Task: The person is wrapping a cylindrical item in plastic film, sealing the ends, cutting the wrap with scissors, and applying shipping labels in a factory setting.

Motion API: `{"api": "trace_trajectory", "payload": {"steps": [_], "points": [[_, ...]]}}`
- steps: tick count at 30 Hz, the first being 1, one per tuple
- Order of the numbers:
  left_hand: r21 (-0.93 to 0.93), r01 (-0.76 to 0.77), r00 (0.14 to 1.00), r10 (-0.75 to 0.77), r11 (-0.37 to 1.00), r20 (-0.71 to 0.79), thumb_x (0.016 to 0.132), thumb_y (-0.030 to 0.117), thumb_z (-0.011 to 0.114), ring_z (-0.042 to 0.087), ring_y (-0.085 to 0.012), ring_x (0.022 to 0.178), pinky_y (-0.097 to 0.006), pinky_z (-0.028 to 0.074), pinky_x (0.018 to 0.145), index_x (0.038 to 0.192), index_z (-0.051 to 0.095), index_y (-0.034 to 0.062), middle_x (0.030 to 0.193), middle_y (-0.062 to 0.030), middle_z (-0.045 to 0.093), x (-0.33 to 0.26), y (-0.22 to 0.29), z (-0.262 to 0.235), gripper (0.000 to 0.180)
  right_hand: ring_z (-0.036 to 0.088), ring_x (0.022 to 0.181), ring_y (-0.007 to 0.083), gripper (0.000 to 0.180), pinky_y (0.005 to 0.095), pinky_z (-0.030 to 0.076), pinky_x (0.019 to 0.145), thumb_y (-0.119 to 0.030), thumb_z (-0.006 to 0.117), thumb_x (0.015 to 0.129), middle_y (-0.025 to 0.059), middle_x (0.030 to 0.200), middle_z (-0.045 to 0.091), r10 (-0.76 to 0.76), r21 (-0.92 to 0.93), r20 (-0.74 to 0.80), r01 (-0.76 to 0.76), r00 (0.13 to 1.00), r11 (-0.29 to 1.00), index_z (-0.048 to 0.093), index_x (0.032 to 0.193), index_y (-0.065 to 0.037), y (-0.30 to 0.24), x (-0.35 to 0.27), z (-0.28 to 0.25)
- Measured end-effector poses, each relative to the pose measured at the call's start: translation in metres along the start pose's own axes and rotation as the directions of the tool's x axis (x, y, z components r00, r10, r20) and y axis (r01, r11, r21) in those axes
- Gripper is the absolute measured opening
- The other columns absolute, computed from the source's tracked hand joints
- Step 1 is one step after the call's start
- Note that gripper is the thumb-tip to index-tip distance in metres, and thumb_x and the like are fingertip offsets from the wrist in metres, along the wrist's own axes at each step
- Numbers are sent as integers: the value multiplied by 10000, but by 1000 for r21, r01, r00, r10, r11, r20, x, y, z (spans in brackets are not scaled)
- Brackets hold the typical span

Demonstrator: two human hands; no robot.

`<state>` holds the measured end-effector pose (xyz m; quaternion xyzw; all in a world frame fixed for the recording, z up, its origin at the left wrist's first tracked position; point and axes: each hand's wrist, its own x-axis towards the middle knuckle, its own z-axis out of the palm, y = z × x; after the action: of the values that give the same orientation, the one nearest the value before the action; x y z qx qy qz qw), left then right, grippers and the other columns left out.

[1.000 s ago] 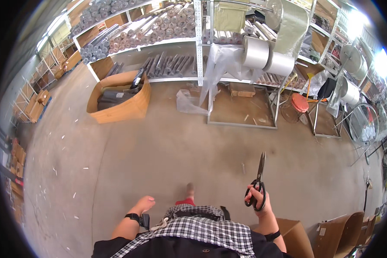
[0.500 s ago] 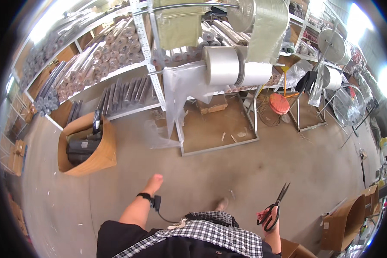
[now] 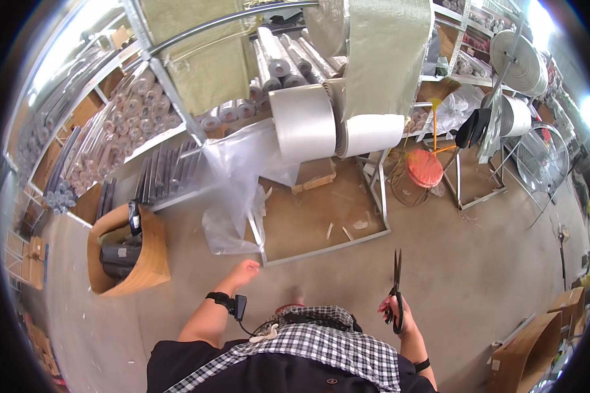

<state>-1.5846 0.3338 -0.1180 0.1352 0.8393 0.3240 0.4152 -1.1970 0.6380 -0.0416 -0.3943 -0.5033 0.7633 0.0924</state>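
Observation:
My right hand [image 3: 400, 313] grips black-handled scissors [image 3: 396, 278] by their loops, with the blades pointing forward and nearly together. Out in front on the left, my left hand [image 3: 245, 271] has its fingers curled in and appears to hold nothing. Just beyond it is the near left corner of a grey metal stand [image 3: 321, 251]. Clear plastic film [image 3: 233, 229] hangs down beside that corner, coming off a wide white roll [image 3: 303, 123] on the stand. A second white roll [image 3: 373, 133] sits to its right. A sheet of pale greenish film [image 3: 383, 59] drapes from above.
An open cardboard box [image 3: 152, 252] with black rolls stands on the left. Shelves behind hold many wrapped rolls [image 3: 134, 108]. To the right are a red round stool [image 3: 424, 168], a standing fan [image 3: 541, 156] and another open carton [image 3: 524, 354]. Loose scraps lie inside the stand's base.
I have moved closer to the stand and its rolls. The scissors have swung upright and shifted left, their blades closer together. My left hand is now near the stand's corner.

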Motion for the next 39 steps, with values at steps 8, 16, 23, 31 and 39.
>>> {"api": "trace_trajectory", "payload": {"steps": [8,16,23,31,39], "points": [[-13,-330,941,330,944,81,839,235,690,601,-202,1032,-325,492,846,1249,527,37,1144,-123,626,181,115,-3,484,571,692,95,407,228,437,585,-456,605,899,32,782,605,70,-144,-224,-104,972,984,521,942,-59,-39,40,7],[478,-698,518,837,533,-177,755,197,737,520,-373,1153,-428,446,953,1338,419,17,1271,-220,502,264,339,87,688,565,634,104,388,233,431,525,-431,577,924,39,756,609,31,-38,-396,-51,918,998,536,937,-46,-35,56,-31],[844,-264,332,866,466,-374,807,469,650,407,-354,1268,-471,349,1028,1347,411,-15,1379,-213,427,299,507,62,763,570,645,104,405,237,431,519,-437,616,898,43,748,612,152,25,-344,-153,926,988,535,925,-41,-65,117,-119],[861,-55,381,808,505,-450,844,496,581,584,-337,1034,-472,389,967,1011,666,15,1028,-177,656,327,576,40,516,570,645,107,348,236,437,574,-412,590,921,28,740,595,107,-74,-353,-142,929,987,536,908,-69,-141,202,-257],[899,-197,232,910,391,-344,836,106,564,576,-377,911,-453,445,857,933,656,38,983,-187,636,286,534,84,150,569,643,108,345,235,431,576,-422,594,918,21,738,585,83,-88,-259,-109,962,990,532,919,-83,-168,244,-295]]}}
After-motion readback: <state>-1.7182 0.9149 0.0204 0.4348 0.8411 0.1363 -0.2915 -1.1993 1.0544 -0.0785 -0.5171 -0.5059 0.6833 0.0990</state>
